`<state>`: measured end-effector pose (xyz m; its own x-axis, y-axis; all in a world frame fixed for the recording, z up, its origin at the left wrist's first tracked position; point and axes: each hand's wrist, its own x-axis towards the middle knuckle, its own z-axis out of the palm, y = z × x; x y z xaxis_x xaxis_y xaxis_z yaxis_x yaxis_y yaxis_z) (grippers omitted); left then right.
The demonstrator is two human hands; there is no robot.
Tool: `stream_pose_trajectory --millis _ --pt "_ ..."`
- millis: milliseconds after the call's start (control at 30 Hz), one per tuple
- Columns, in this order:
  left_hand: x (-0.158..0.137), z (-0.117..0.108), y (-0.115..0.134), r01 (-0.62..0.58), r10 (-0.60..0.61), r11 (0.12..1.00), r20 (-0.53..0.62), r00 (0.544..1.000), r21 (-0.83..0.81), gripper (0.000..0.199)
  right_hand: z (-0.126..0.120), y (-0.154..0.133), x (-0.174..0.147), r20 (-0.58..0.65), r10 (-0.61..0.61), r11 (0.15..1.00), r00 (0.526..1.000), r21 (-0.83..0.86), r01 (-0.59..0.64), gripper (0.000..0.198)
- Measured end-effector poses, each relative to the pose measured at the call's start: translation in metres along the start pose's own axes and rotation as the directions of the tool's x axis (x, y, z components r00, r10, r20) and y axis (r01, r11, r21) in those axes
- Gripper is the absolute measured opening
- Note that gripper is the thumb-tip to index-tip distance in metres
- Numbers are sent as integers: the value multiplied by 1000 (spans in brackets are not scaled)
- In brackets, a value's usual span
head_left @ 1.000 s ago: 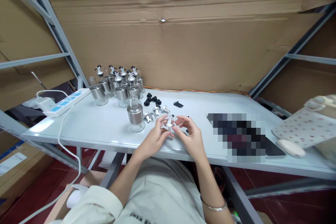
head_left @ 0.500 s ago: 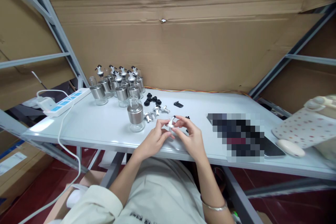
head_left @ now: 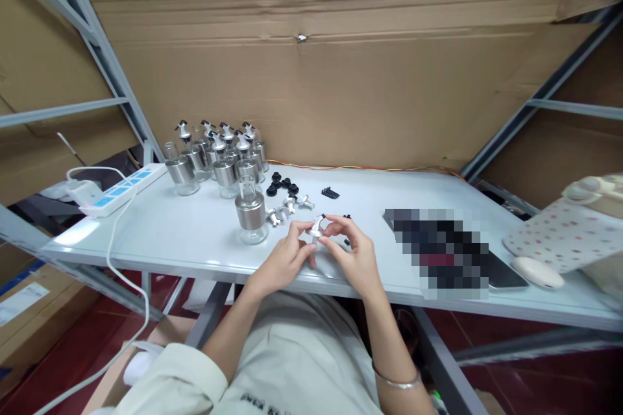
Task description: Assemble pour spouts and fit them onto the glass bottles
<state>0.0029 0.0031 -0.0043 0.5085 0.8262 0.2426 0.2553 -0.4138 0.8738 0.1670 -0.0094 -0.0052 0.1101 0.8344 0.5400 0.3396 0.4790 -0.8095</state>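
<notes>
The little silver spout (head_left: 316, 229) is pinched by the fingertips of both the left hand (head_left: 282, 264) and the right hand (head_left: 354, 256), just above the white table (head_left: 165, 233). A glass bottle (head_left: 251, 213) stands close on the left, silver spouts (head_left: 289, 206) and black caps (head_left: 285, 183) lie past the hands, more bottles (head_left: 225, 172) crowd farther back, and a partly blurred dark flat thing (head_left: 506, 277) lies to the right. Letters (head_left: 260, 402) on the shirt (head_left: 311, 350) are too small to read, and the table's front edge is right under the wrists.
</notes>
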Motion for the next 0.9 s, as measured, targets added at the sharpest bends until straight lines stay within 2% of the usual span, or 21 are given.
stream_pose_trajectory --millis 133,633,767,900 --pt "1 1 -1 -12 12 1000 -36 999 -2 32 2 -2 0 27 -13 999 1000 -34 14 8" --pt "2 4 2 -19 19 1000 -72 997 -10 35 2 -1 0 29 -69 992 997 -104 72 10" --pt "2 4 2 -23 28 999 -91 995 48 35 3 0 -1 30 -62 994 998 -87 64 11" --pt "3 6 1 -39 65 984 -142 988 175 30 3 -2 -1 33 -56 996 998 -63 58 13"
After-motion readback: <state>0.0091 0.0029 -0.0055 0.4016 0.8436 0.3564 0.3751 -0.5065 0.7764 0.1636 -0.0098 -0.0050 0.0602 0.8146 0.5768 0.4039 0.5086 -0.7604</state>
